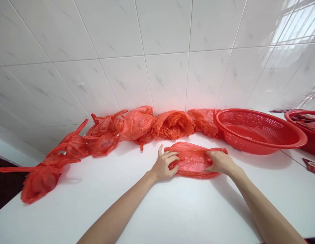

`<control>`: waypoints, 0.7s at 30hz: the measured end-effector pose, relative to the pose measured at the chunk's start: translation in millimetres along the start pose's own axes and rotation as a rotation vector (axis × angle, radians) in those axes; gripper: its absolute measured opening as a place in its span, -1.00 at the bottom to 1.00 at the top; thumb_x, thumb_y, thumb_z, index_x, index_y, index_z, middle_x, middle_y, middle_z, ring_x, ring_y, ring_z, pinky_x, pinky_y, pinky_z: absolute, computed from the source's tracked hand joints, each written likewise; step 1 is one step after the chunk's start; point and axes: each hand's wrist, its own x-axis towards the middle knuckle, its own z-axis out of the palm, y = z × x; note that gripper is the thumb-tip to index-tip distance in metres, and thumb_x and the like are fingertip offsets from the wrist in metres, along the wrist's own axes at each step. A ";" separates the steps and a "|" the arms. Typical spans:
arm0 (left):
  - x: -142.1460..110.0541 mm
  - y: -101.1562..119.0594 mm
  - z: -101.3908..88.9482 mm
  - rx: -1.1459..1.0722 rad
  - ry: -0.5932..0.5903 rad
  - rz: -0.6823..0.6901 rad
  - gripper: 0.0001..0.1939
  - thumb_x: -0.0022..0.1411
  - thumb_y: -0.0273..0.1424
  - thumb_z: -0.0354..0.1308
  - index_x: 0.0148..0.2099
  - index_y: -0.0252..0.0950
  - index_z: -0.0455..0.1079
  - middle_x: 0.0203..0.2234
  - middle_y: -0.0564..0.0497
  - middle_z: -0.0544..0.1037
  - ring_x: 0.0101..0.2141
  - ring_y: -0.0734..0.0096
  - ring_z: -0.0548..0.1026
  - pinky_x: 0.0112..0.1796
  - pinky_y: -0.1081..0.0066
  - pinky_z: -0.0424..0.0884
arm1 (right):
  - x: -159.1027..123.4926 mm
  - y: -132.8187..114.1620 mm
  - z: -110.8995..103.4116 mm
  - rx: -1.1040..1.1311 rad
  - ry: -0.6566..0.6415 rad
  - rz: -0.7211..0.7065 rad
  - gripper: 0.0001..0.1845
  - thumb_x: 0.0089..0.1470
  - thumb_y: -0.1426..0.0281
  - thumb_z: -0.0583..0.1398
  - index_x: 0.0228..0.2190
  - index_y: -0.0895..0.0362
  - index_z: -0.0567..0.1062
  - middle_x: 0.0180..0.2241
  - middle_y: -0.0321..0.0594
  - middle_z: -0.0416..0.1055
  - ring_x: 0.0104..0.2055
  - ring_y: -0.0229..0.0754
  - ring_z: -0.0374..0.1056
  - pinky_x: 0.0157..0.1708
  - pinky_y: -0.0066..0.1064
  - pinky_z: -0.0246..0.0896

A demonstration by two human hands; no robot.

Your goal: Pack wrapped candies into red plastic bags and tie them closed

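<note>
A crumpled red plastic bag [194, 161] lies flattened on the white counter [71, 210] between my hands. My left hand [164, 164] grips its left end, with the thumb raised and the fingers over the film. My right hand [218, 162] holds the right end, close to a handle loop. Several other bunched red plastic bags [137, 123] run in a row along the tiled wall, and one more [40, 181] lies at the far left end, near the counter edge.
A red mesh colander [259, 149] stands right of the bags, against the white marble-look tile wall [147, 51]. Beyond it, a red basin [310, 145] holds flat red items. A small red packet [311, 166] lies on the counter's right edge. Dark floor shows past the left edge.
</note>
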 end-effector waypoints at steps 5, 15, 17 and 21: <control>0.5 5.2 6.8 -0.002 0.083 0.136 -0.87 0.22 -0.43 0.13 -0.22 -0.19 0.49 -0.25 0.03 0.69 -0.05 0.18 0.57 0.33 -0.12 -0.32 | -2.9 -5.4 -4.4 -0.008 0.038 0.027 -0.62 -0.02 0.33 0.35 -0.12 0.15 0.54 -0.11 0.01 0.57 -0.03 0.14 0.48 -0.23 -0.29 0.27; 0.4 5.5 7.4 0.020 0.179 0.132 -0.87 0.21 -0.42 0.11 -0.22 -0.20 0.48 -0.34 0.03 0.67 -0.06 0.16 0.56 0.30 -0.12 -0.19 | 3.6 49.7 -87.2 0.596 0.567 -0.055 -0.57 0.21 0.22 0.16 0.01 0.19 0.56 -0.02 0.00 0.56 0.00 -0.06 0.49 -0.01 -0.35 0.29; 1.0 5.6 7.8 0.026 0.215 0.138 -0.88 0.22 -0.41 0.11 -0.24 -0.20 0.48 -0.36 0.04 0.66 -0.10 0.18 0.57 0.28 -0.10 -0.10 | 22.7 75.7 -104.8 0.453 0.535 0.082 -0.46 0.23 0.19 0.10 0.09 0.26 0.51 -0.04 0.11 0.56 -0.04 -0.04 0.50 -0.11 -0.32 0.30; 2.2 5.0 9.2 0.025 0.262 0.135 -0.91 0.21 -0.42 0.11 -0.30 -0.21 0.45 -0.42 0.05 0.64 -0.17 0.21 0.57 0.20 -0.06 0.05 | 54.3 104.1 -107.4 0.384 0.459 0.101 -0.45 0.10 0.22 0.21 -0.03 0.41 0.57 -0.02 0.39 0.49 -0.45 -0.17 0.53 -0.54 -0.42 0.21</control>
